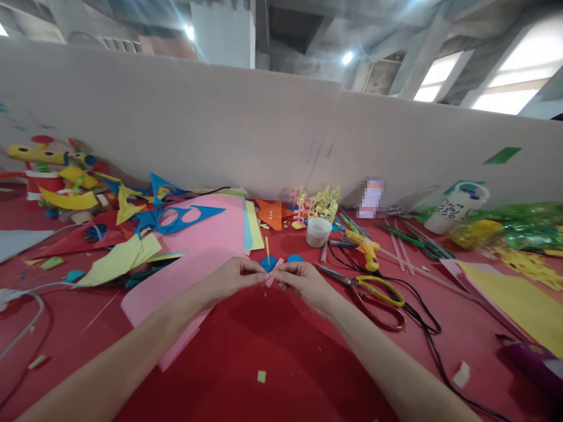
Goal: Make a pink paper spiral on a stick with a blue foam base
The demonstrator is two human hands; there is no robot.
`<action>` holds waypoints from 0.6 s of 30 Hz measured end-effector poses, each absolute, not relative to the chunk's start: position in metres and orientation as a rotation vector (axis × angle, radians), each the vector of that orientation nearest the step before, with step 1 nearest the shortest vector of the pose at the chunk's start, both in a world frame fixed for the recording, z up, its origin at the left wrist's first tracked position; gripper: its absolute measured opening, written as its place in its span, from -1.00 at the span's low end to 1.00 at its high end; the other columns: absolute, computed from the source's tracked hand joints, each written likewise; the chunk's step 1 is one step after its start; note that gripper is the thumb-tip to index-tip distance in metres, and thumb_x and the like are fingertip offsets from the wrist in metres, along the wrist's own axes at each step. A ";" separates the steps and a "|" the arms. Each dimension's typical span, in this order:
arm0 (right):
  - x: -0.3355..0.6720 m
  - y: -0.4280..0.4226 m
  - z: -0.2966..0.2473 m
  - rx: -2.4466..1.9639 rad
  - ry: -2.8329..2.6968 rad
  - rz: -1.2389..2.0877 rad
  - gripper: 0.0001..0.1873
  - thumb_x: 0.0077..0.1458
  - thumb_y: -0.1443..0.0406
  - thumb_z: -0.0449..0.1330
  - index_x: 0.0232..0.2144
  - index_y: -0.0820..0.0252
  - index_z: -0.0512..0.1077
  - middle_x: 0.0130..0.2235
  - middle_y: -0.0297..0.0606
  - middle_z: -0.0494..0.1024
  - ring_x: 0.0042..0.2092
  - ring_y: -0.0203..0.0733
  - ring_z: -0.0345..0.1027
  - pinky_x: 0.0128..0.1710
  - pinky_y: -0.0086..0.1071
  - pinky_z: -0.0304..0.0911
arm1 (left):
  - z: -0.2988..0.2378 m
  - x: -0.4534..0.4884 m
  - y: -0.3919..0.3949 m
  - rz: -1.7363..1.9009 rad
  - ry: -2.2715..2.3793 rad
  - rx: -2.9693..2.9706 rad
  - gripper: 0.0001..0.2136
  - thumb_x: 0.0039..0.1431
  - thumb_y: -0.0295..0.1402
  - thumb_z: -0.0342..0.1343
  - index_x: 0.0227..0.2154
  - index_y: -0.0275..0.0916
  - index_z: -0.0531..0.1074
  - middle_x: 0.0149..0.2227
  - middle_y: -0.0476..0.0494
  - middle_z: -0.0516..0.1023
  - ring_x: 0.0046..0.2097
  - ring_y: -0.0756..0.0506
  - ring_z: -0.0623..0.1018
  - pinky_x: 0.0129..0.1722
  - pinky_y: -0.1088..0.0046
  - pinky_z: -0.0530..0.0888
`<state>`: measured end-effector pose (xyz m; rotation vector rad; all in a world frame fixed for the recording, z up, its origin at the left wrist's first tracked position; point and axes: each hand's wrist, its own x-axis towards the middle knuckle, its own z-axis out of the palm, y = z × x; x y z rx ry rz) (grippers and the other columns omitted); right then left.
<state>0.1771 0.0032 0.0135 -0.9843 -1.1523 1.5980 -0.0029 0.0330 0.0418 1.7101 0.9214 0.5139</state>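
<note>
My left hand (233,276) and my right hand (303,280) meet above the red table, fingertips pinched together. Between them they hold a small pink foam strip (273,273). Just behind the strip lie two blue foam circles (268,262), and a thin wooden stick (267,251) lies beside them. A large pink foam sheet (193,258) lies under my left forearm, and a red sheet (264,346) lies beneath both wrists.
Red-and-yellow scissors (373,290) and a yellow glue gun (367,249) with a black cord lie to the right. A small white cup (318,231) stands behind. Foam offcuts (145,217) are piled at left, yellow sheets (519,299) at right. A grey partition wall (264,135) runs along the back.
</note>
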 end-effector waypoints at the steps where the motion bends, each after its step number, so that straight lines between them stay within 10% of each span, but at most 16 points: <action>1: 0.177 0.003 0.014 -0.994 -1.153 1.591 -0.78 -0.24 0.16 0.32 -0.55 0.21 0.51 -0.57 -0.41 0.38 -0.54 -0.42 0.12 -0.49 -0.48 0.04 | 0.042 -0.003 0.033 0.524 0.921 1.694 -0.77 0.00 -0.19 0.13 -0.50 -0.26 0.53 -0.45 -0.07 0.54 -0.34 -0.04 0.46 -0.28 0.48 0.36; 18: 0.173 -0.007 0.021 -0.961 -1.746 0.613 -0.82 -0.06 0.39 0.21 -0.34 0.07 0.44 -0.27 -0.28 0.31 -0.23 -0.24 0.26 -0.22 -0.34 0.23 | 0.041 0.001 0.032 0.685 0.883 1.282 -0.82 -0.15 -0.26 0.24 -0.65 -0.28 0.52 -0.56 -0.05 0.51 -0.43 0.01 0.42 -0.29 0.46 0.37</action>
